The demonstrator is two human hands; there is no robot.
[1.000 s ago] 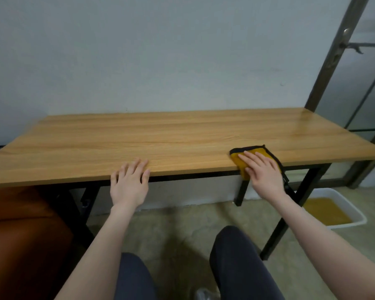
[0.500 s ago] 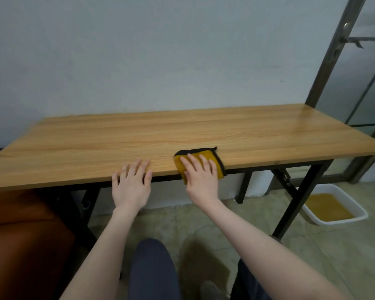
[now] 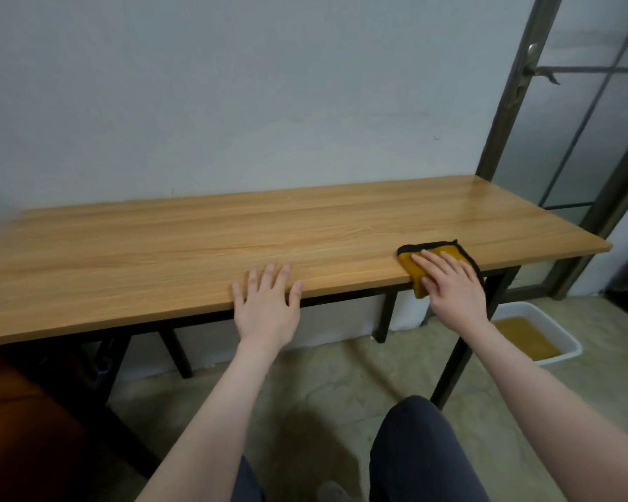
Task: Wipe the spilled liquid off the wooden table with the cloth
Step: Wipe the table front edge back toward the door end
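Right hand [image 3: 454,288]: flat, fingers straight, pressing down on the cloth [image 3: 414,266] at the near edge of the wooden table [image 3: 196,248], toward its right end. No pinch or curl round the fabric; the palm hangs partly past the table edge.

Left hand [image 3: 267,306]: open, fingers spread, resting on the near edge about mid-table. It holds nothing and reads as a brace.

Cloth: yellow with black trim, folded. Most of it lies on the tabletop under the right fingers; one corner droops over the near edge.

Spilled liquid: no distinct puddle or streak is discernible on the wood. A sheen shows at the far right corner, but I cannot tell whether that is wetness or window glare.

Step in hand (judgement): wiping stroke along the near strip of the table, cloth under flat-palm pressure.

Next move calls for (judgement): keep the pressure even, slide the cloth along the grain, and draw it back onto the surface so the hanging corner does not drag liquid off the edge. The far right corner needs a check.

Surroundings: a white tray [image 3: 559,342] of brownish liquid sits on the floor, below and right of the table end.
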